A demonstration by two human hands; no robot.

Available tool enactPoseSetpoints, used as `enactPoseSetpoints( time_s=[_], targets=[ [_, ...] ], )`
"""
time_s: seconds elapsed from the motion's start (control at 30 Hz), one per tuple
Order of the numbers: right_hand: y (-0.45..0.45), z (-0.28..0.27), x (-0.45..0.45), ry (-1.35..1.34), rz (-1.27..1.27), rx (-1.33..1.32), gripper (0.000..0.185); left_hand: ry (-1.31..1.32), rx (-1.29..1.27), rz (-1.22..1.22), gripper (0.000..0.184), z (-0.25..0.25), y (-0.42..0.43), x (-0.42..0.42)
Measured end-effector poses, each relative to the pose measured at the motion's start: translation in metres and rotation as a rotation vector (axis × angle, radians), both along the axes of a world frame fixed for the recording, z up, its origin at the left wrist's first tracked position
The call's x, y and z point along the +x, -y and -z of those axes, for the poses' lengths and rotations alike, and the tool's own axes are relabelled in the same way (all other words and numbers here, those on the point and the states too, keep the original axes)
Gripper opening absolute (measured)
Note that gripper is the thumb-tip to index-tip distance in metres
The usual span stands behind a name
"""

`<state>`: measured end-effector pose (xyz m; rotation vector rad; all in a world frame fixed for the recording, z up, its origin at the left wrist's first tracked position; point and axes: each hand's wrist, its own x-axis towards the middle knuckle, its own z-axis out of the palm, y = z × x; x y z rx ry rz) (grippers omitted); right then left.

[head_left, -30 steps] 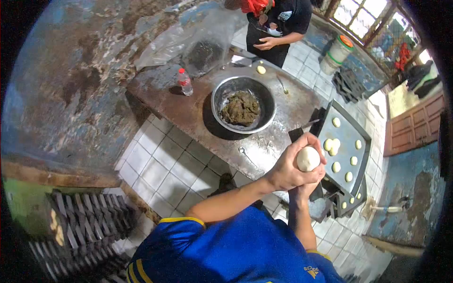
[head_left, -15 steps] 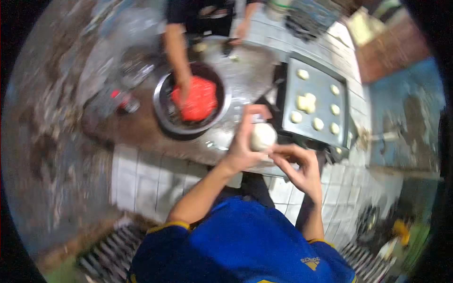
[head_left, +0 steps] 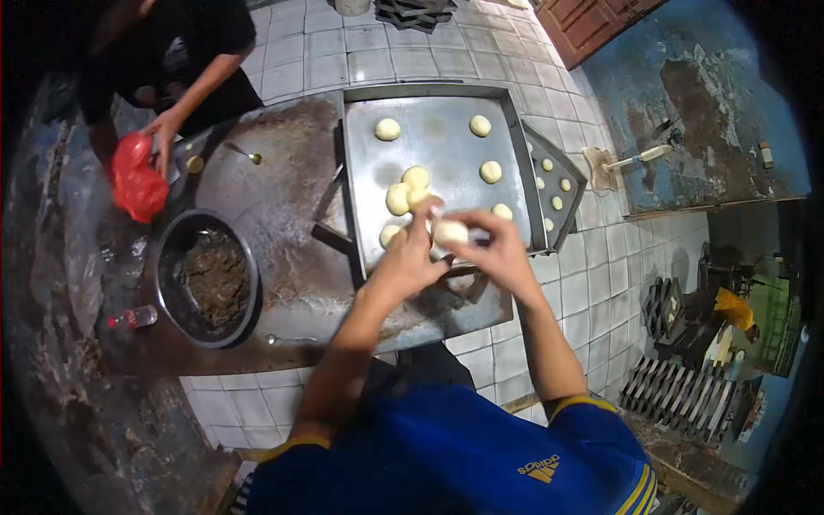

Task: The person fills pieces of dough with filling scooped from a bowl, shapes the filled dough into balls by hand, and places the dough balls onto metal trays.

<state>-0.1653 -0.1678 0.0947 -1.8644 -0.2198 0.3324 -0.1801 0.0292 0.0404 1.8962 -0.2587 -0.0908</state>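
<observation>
A pale dough ball (head_left: 451, 233) is between my hands, over the near part of a metal tray (head_left: 369, 107). My right hand (head_left: 498, 251) has its fingers around the ball's right side. My left hand (head_left: 410, 257) is at the ball's left, thumb and fingers bent and partly blurred; whether it grips the ball too is unclear. Several dough balls (head_left: 490, 172) lie spread on the tray, and three of them touch one another just beyond my left hand.
A steel bowl (head_left: 163, 273) of dark filling (head_left: 216, 279) stands on the table (head_left: 296, 202), near a spoon (head_left: 287, 340) and a bottle (head_left: 133, 318). Across the table a person's hand (head_left: 165, 129) holds a red bag (head_left: 137, 176). A second tray (head_left: 571, 184) is at the right.
The view has swung right, bringing the tray in front of me. My hands and the ball are now over it. The red bag has left the bowl and is held beyond it.
</observation>
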Motion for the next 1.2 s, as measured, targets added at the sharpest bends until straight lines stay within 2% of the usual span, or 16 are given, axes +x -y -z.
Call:
enactPoseSetpoints(
  time_s=[0.07,0.17,0.23,0.27,0.33,0.47,0.57,0.63,0.7,0.77,0.87,0.97,1.03,1.13,1.17,1.2],
  targets=[
    [0.023,0.049,0.061,0.069,0.077,-0.136,0.042,-0.062,0.052,-0.106,0.112,0.018,0.0,0.021],
    [0.046,0.133,0.143,0.272,-0.038,-0.39,0.04,-0.197,-0.001,-0.231,0.105,0.039,-0.012,0.02],
    [0.046,0.151,0.169,0.258,-0.27,-0.625,0.052,-0.208,0.036,-0.28,0.099,0.055,-0.017,0.007],
    [0.045,0.161,0.174,0.251,-0.278,-0.62,0.052,-0.205,0.073,-0.321,0.092,0.063,-0.018,0.003],
    [0.042,0.181,0.182,0.741,-0.483,-0.908,0.069,-0.142,0.112,-0.348,0.088,0.076,-0.015,-0.001],
    [0.046,0.205,0.184,0.739,-0.527,-0.874,0.082,-0.114,0.161,-0.342,0.072,0.087,0.007,0.01],
    [0.049,0.219,0.201,0.521,-0.513,-0.764,0.081,-0.152,0.121,-0.303,0.056,0.087,0.017,0.03],
    [0.054,0.187,0.212,0.265,-0.436,-0.478,0.079,-0.232,-0.081,-0.374,0.051,0.107,0.016,0.047],
    [0.043,0.151,0.19,0.435,-0.382,-0.363,0.067,-0.173,-0.095,-0.367,0.053,0.114,0.012,0.06],
    [0.026,0.121,0.156,0.306,-0.567,-0.451,0.062,-0.131,-0.102,-0.356,0.055,0.117,0.01,0.067],
    [0.012,0.151,0.123,0.565,-0.495,-0.454,0.05,-0.086,-0.079,-0.22,0.064,0.117,0.008,0.076],
    [0.002,0.182,0.12,0.647,-0.43,-0.6,0.045,-0.14,-0.183,-0.148,0.068,0.115,0.011,0.085],
    [0.002,0.182,0.125,0.64,-0.406,-0.597,0.042,-0.201,-0.122,-0.108,0.071,0.118,0.012,0.088],
    [0.013,0.164,0.143,0.183,-0.633,-0.504,0.04,-0.274,-0.046,-0.079,0.071,0.134,0.013,0.093],
    [0.022,0.155,0.149,0.185,-0.622,-0.504,0.04,-0.301,-0.028,-0.093,0.068,0.141,0.011,0.091],
    [0.034,0.145,0.153,-0.057,-0.671,-0.31,0.041,-0.296,-0.024,-0.087,0.068,0.136,0.011,0.091]
  ],
)
